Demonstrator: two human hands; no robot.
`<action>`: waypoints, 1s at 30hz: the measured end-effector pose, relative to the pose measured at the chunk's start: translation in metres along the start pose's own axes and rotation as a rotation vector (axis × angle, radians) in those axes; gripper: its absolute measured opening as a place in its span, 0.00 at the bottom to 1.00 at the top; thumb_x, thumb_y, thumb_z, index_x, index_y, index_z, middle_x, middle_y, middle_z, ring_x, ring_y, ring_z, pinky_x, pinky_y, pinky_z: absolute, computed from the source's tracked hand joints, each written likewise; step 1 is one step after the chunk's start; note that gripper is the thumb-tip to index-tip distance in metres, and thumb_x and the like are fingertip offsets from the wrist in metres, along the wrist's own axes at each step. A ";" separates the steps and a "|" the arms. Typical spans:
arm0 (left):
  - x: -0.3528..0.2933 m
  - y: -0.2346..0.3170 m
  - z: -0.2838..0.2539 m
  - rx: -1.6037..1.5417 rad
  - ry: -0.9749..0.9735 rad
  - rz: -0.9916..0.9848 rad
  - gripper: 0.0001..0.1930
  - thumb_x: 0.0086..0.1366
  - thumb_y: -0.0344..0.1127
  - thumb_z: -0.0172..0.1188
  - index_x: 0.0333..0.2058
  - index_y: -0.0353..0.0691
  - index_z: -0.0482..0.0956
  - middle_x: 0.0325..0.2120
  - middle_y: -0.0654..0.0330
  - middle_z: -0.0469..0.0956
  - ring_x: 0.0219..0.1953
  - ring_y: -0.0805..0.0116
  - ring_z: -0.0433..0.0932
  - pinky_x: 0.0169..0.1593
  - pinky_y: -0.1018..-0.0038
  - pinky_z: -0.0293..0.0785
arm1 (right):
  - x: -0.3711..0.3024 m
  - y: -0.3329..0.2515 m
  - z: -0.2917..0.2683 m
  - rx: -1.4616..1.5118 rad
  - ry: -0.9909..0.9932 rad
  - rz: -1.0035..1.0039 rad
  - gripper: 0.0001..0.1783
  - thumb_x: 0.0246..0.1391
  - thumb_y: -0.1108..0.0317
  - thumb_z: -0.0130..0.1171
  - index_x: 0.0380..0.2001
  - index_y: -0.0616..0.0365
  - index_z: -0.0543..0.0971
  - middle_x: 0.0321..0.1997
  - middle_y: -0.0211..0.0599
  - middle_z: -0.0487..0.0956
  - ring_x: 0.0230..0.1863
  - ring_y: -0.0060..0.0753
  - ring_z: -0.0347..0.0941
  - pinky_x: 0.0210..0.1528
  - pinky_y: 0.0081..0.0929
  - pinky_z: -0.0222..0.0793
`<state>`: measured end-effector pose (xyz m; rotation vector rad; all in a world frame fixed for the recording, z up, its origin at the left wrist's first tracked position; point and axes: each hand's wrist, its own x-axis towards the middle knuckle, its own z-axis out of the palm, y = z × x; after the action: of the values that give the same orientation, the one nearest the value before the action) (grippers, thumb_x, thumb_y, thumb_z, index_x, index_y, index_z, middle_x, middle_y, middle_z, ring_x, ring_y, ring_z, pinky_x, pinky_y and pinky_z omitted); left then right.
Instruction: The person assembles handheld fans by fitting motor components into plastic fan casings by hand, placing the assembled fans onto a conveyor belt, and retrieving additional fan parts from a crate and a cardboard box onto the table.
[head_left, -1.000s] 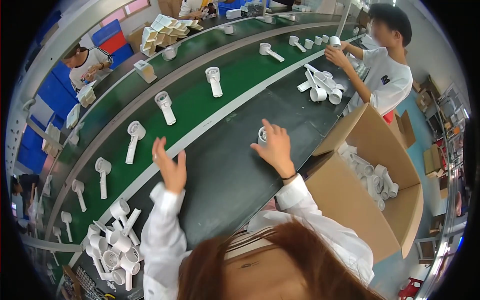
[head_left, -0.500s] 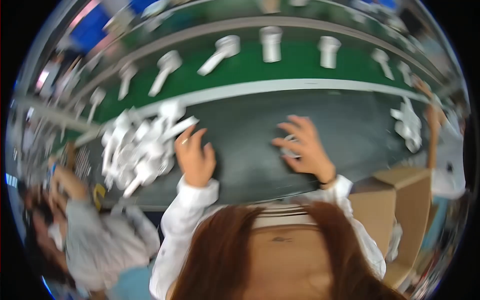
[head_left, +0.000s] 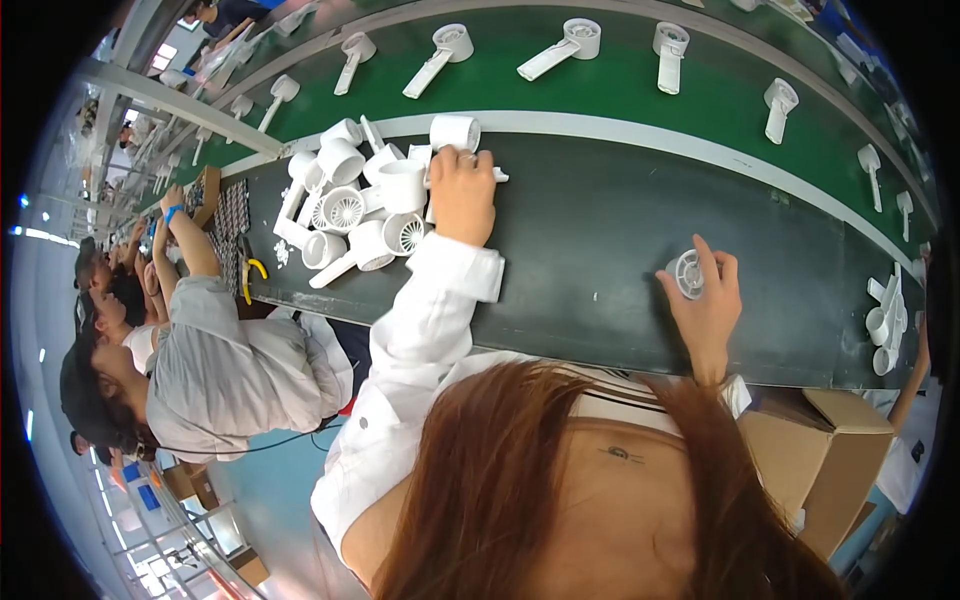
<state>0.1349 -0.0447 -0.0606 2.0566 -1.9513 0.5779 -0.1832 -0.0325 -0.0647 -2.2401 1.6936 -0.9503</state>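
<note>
The left hand [head_left: 462,195] reaches forward to the far left part of the dark grey work desk [head_left: 590,260], its fingers curled down over a white plastic fan handle piece [head_left: 490,175] at the right edge of a heap of white plastic handheld fan housings [head_left: 360,215]; how firmly it grips that piece cannot be told. A white cylindrical fan head [head_left: 455,131] lies just beyond the fingers, close to the pale strip along the desk's far edge. The right hand [head_left: 708,300] rests near the desk's near edge toward the right, fingers spread loosely around a small round white plastic fan grille [head_left: 688,273], touching it with thumb and fingertips. Beyond the desk runs a green conveyor belt [head_left: 620,85] carrying single white handheld fans [head_left: 560,48] spaced apart in a row. At the desk's right end lies another small cluster of white fan parts [head_left: 885,320]. A person in a grey shirt [head_left: 235,365] sits at the desk's left end, one arm raised. An open brown cardboard box [head_left: 835,465] stands below the near right corner.
</note>
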 end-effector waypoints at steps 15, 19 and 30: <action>-0.017 0.031 -0.042 -1.618 0.136 -0.032 0.12 0.39 0.19 0.69 0.24 0.38 0.78 0.32 0.56 0.80 0.46 0.58 0.73 0.53 0.62 0.65 | -0.011 0.007 -0.013 0.182 -0.012 0.065 0.31 0.34 0.80 0.56 0.49 0.52 0.75 0.48 0.44 0.69 0.48 0.47 0.68 0.49 0.32 0.66; -0.044 0.038 -0.008 -1.786 -0.211 -0.318 0.10 0.45 0.16 0.65 0.21 0.35 0.73 0.36 0.49 0.78 0.45 0.59 0.75 0.49 0.67 0.71 | -0.013 0.016 -0.015 0.173 -0.013 0.048 0.31 0.34 0.82 0.55 0.48 0.49 0.76 0.51 0.45 0.68 0.49 0.48 0.68 0.51 0.32 0.66; -0.045 0.038 0.002 -1.350 -0.483 -0.115 0.09 0.44 0.15 0.64 0.21 0.34 0.74 0.36 0.55 0.78 0.43 0.66 0.74 0.49 0.72 0.67 | -0.017 0.017 -0.036 0.367 0.025 0.133 0.36 0.32 0.80 0.65 0.52 0.54 0.72 0.43 0.39 0.75 0.43 0.42 0.74 0.47 0.31 0.68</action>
<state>0.0965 -0.0085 -0.0856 1.3538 -1.5652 -1.0847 -0.2199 -0.0146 -0.0516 -1.8646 1.5092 -1.1523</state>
